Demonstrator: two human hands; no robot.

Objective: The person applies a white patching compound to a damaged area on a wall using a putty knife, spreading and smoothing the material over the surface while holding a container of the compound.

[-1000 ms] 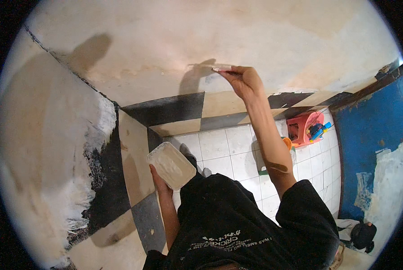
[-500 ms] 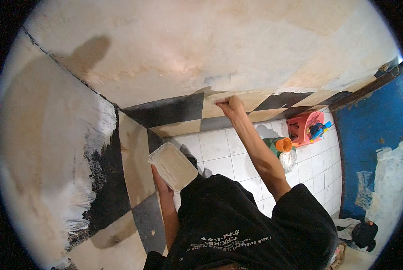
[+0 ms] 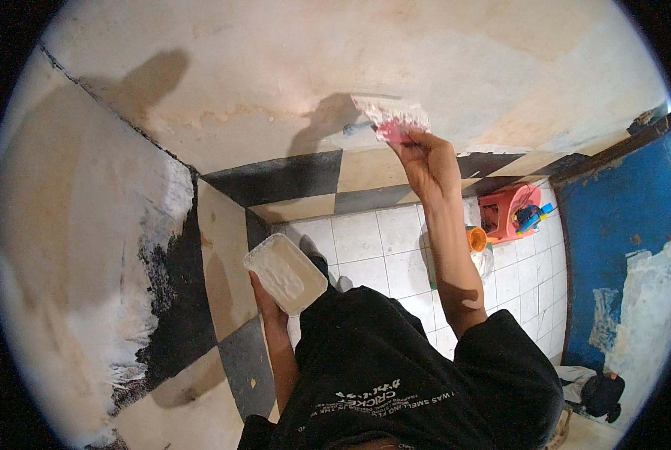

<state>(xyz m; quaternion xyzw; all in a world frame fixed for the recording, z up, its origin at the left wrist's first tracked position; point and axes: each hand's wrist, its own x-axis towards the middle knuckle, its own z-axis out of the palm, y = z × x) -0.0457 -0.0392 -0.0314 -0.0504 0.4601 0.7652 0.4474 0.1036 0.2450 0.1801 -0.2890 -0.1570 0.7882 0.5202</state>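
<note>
My left hand [image 3: 269, 301] grips a shallow, rounded rectangular tub [image 3: 304, 258] from its left side, at waist height. White paste [image 3: 283, 276] lies inside it, its surface uneven. My right hand [image 3: 429, 163] is raised in front of the far wall [image 3: 275, 75], fingers closed on a pink putty scraper [image 3: 397, 129]. White paste smears the scraper's wide blade, which points up toward the wall, above the row of dark and cream painted squares. Whether the blade touches the wall I cannot tell.
A left wall [image 3: 65, 225] with white smears over black paint meets the far wall at a corner. On the white tiled floor [image 3: 362, 240] stand a red plastic stool [image 3: 493, 210], a blue object [image 3: 532, 219] and an orange cup [image 3: 477, 239]. A blue panel [image 3: 605, 217] rises at right.
My right hand has risen from the checkered band to the plain wall above, turning so the scraper's paste-covered blade shows. The tub in my left hand has shifted only slightly.
</note>
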